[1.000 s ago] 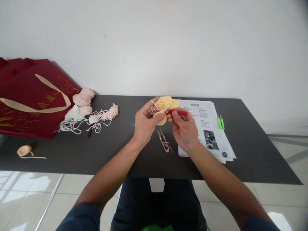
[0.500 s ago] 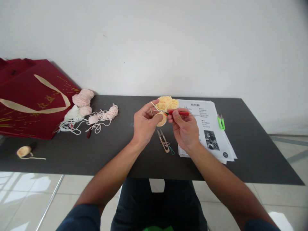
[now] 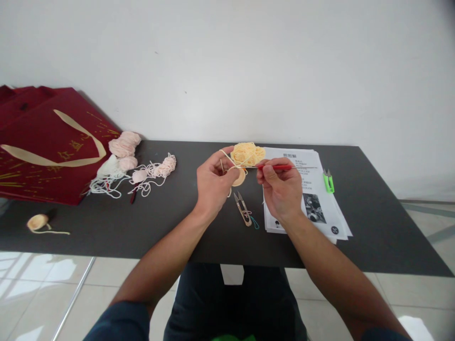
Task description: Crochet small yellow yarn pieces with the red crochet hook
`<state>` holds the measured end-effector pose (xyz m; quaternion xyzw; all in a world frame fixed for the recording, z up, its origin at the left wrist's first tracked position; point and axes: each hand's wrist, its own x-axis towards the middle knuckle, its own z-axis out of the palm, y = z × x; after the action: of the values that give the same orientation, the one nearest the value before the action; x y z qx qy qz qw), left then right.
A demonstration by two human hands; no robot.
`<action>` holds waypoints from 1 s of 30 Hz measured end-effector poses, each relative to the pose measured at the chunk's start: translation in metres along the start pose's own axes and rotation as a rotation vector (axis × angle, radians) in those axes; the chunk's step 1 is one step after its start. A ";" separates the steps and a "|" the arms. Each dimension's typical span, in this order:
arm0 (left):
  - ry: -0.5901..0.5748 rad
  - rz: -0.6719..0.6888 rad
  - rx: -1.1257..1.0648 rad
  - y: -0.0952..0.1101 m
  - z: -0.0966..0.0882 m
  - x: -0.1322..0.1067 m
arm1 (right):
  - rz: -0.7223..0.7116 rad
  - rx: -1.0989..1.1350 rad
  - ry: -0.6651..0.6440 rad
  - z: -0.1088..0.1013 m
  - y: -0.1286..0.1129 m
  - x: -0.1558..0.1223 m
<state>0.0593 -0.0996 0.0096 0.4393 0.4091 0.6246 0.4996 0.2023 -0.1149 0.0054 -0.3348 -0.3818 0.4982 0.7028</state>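
Observation:
Between the thumb and fingers of my left hand (image 3: 215, 182) is a small round cream crochet piece (image 3: 240, 177). A strand of yarn runs over the raised left index finger. My right hand (image 3: 282, 189) pinches a crochet hook with a red handle (image 3: 279, 167); its thin metal shaft points left toward the edge of the piece, with yarn at its tip. Just behind the hands lies a ball of yellow yarn (image 3: 248, 154). Thread snips (image 3: 243, 209) with a teal cord rest on the table below the piece.
Printed sheets (image 3: 313, 189) lie under and beyond my right hand, with green-handled snips (image 3: 328, 181) at their right edge. Pink and white yarn (image 3: 124, 144) sits by a dark red gift bag (image 3: 53, 142). A small cream crochet piece (image 3: 38, 221) lies at the table's left.
My right hand and the hook have moved right, away from the crochet piece, with yarn now stretched between the piece and the hook. My left hand has hardly moved.

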 end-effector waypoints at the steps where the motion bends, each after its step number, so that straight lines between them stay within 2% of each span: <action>1: 0.001 0.004 -0.002 0.000 0.000 0.000 | -0.021 -0.009 0.000 0.000 0.000 0.000; 8: 0.034 0.031 0.022 -0.001 0.000 0.000 | -0.145 -0.154 0.036 -0.003 0.003 -0.004; 16: 0.055 0.072 0.077 -0.002 -0.001 0.000 | -0.184 -0.187 0.057 0.001 0.003 -0.010; 20: 0.080 0.068 0.117 -0.001 -0.001 -0.001 | -0.231 -0.283 0.074 0.005 0.001 -0.017; 26: 0.129 0.069 0.120 -0.005 -0.001 0.000 | -0.351 -0.373 0.035 0.004 0.007 -0.024; 30: 0.134 0.035 0.036 -0.004 0.000 0.002 | -0.421 -0.432 -0.027 -0.002 0.013 -0.025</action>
<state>0.0604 -0.0970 0.0057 0.4124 0.4451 0.6537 0.4522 0.1928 -0.1357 -0.0114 -0.3834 -0.5494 0.2530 0.6980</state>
